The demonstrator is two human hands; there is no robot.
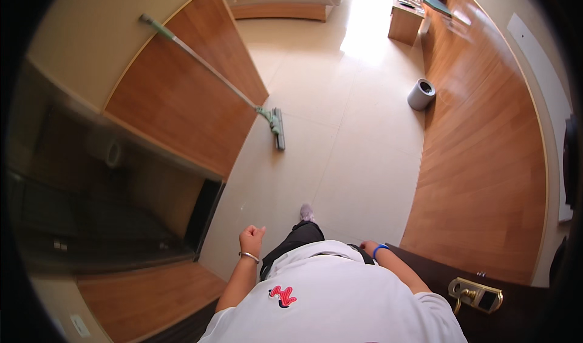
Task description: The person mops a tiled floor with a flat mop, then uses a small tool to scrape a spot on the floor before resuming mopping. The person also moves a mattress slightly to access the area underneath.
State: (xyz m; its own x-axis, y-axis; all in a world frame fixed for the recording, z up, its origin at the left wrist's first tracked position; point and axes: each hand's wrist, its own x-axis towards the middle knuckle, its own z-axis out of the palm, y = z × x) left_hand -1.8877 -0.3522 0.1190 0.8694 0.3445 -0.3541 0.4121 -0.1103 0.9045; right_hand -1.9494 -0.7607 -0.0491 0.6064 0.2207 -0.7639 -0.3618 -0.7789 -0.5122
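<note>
My left hand [252, 238], with a silver bangle at the wrist, hangs beside my left leg. Its fingers are curled in and nothing shows in them. My right hand [368, 246], below a blue wristband, is by my right hip next to the edge of a dark door [419, 264]. Its fingers are mostly hidden, so their grip is unclear. Ahead on the left, a mop [212, 71] with a green grip and a flat head leans on the wood-panelled wall, its head resting on the floor. Neither hand touches it.
A grey cylindrical bin [420, 95] stands against the right panelled wall [486, 136]. At the far end are a bed [279, 10] and a small wooden cabinet [404, 22] with items on top. A dark doorway [121, 191] opens at left. The dark door carries a brass handle [475, 295].
</note>
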